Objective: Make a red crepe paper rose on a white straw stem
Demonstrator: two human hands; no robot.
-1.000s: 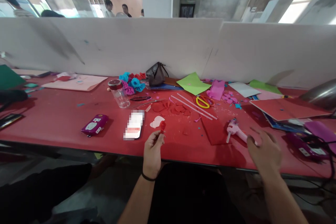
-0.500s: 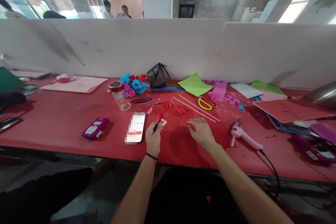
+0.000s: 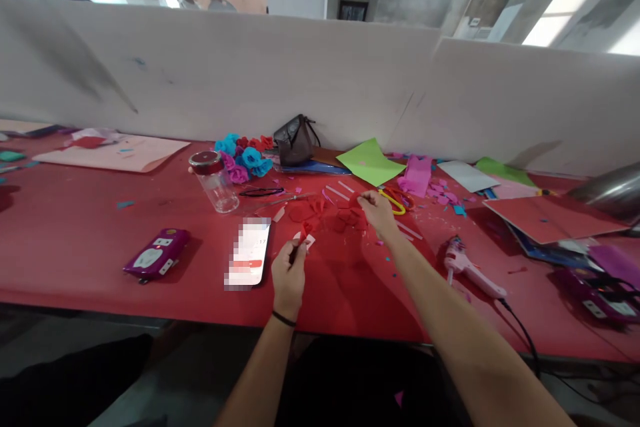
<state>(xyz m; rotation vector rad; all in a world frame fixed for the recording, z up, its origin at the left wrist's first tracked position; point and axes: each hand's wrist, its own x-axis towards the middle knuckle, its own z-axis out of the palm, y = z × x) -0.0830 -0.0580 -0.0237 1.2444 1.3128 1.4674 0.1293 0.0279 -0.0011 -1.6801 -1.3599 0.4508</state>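
My left hand (image 3: 289, 275) is closed around the lower end of a rolled red paper piece (image 3: 305, 231), which points up from the fingers. A small pale scrap (image 3: 311, 242) lies or is held just behind it; I cannot tell which. Farther out, my right hand (image 3: 379, 211) pinches a red paper petal (image 3: 354, 201) over the pile of cut red petals (image 3: 345, 218). Clear glue sticks (image 3: 338, 192) lie beyond that hand, partly hidden by it. Yellow-handled scissors (image 3: 395, 203) rest just past its wrist.
A phone (image 3: 253, 252) and a lidded jar (image 3: 220, 187) stand left of my hands, with a purple power strip (image 3: 159, 253) farther out. To the right lies a pink glue gun (image 3: 470, 267) with its cord. Paper flowers (image 3: 250, 159), a dark bag (image 3: 295, 140) and green paper (image 3: 371, 161) lie at the back.
My right hand has reached forward from near the table's front to the petal pile. My left hand stays nearly in place with the rolled red paper. The view has tilted down slightly.
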